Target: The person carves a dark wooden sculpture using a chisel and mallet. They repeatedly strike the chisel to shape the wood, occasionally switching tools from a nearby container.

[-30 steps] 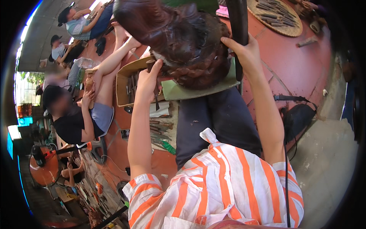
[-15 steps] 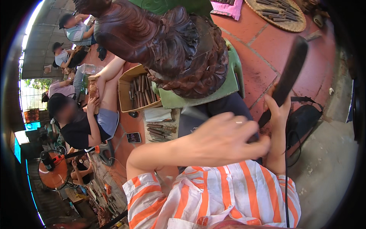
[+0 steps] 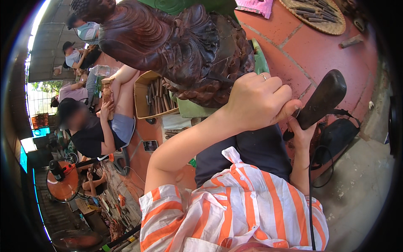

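Red floor tiles (image 3: 319,54) fill the upper right of the frame; at upper centre, a dark brown, carved wooden statue of a robed figure (image 3: 197,54) rests on a green support (image 3: 261,63), its head toward the upper left. Right of centre, your right hand (image 3: 303,135) is closed around the lower end of a dark, blunt-ended wooden club (image 3: 325,97). Your left hand (image 3: 258,100), just beside it, has curled fingers, but how tightly they close and on what cannot be told.

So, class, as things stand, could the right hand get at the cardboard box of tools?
Probably not: the right hand holds the dark mallet, and the left forearm lies between it and the cardboard box.
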Demonstrator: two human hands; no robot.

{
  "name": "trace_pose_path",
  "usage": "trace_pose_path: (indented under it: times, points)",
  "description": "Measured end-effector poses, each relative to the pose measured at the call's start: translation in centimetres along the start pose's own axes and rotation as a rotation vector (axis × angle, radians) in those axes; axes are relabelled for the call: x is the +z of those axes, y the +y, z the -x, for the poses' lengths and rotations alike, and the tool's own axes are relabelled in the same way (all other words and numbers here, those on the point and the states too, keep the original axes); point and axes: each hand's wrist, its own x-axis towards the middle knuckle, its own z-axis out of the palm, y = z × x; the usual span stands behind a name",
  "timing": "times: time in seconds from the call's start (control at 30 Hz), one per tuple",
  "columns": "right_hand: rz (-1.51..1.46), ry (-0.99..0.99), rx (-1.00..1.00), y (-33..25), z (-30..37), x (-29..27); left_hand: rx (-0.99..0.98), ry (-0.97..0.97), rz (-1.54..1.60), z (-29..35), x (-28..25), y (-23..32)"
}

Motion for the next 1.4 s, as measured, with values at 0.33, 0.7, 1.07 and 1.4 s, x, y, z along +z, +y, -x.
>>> trace_pose_path:
  times: [0.33,0.7,1.07,1.4]
  points:
    - [-0.066,0.013,-0.031,-0.7,0.3,0.0,-0.023,0.037,-0.040,-0.1,0.9,-0.2]
    - [0.161,0.115,-0.369,-0.1,-0.5,3.7,-0.018,0.027,-0.048,0.1,0.8,-0.4]
    - [-0.625,-0.048,-0.363,0.6,0.4,4.1,-0.025,0.007,-0.063,0.3,0.8,-0.6]
    - [0.203,0.060,-0.338,1.7,-0.1,3.6,0.003,0.025,-0.057,0.6,0.0,-0.6]
